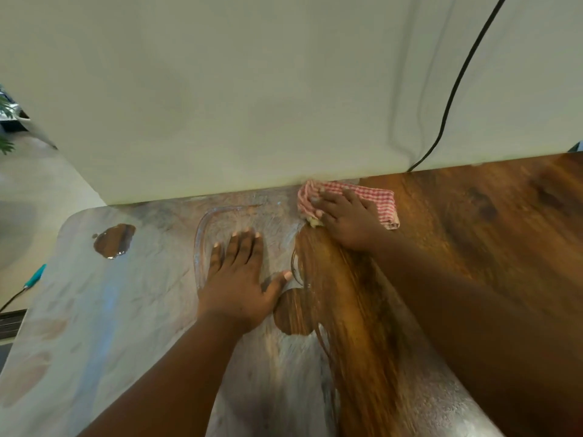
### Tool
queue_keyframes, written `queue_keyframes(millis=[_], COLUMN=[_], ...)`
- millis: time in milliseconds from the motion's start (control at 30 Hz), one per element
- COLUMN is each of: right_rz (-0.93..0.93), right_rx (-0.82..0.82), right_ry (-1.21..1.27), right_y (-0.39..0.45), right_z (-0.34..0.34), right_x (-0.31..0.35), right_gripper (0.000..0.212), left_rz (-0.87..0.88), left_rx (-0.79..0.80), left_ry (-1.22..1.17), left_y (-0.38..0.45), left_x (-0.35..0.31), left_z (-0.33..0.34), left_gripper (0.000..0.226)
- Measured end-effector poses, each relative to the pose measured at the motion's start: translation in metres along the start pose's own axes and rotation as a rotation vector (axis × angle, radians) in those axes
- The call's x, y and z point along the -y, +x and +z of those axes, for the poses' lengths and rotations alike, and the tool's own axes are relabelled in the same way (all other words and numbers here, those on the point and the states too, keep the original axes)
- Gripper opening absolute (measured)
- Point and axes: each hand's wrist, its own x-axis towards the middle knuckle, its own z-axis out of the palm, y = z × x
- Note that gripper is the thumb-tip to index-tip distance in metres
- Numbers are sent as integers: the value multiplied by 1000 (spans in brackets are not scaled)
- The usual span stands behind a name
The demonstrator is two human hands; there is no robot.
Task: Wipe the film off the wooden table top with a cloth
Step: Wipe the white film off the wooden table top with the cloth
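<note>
A wooden table top (473, 222) runs along a pale wall. A whitish film (104, 310) covers its left half, with a few bare brown patches, while the right half shows clean dark wood. A red-and-white checked cloth (375, 200) lies at the back edge by the wall, where film meets clean wood. My right hand (347, 219) presses flat on the cloth, fingers spread over it. My left hand (239, 279) rests flat on the filmed surface, fingers straight and thumb out. Streaked wipe marks run from the cloth toward the front edge.
A black cable (454, 89) hangs down the wall (252, 105) to the table's back edge. At the far left, off the table, lie a teal-tipped cable (34, 275) and some green leaves (6, 146). The table's rounded left corner (72, 219) is near the floor view.
</note>
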Motion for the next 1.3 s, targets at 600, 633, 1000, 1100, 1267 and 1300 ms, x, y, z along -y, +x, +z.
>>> queue_keyframes(millis=[600,633,1000,1100,1267,1300], right_rz=[-22,-13,-81,-146,-177,-159], right_rx=[55,50,120,146,137,144], right_ry=[78,75,33,-41,-37,-60], right_y=[38,39,45,27,-1,6], right_z=[-4,-3,9,10,13,11], right_x=[46,48,109,107,63,60], right_gripper=[45,46,48,48,47,47], left_rz=[-20,-23,-27,-21,-7,-10], left_rx=[14,13,-4,-7,-7,-9], left_ry=[0,2,9,-1,-57,-60], left_y=[0,1,2,-2,1,0], left_x=[-3,-3,-5,-8,-6,-5], left_z=[0,0,-3,-4,-3,-3], left_gripper=[95,95,99,100,101,100])
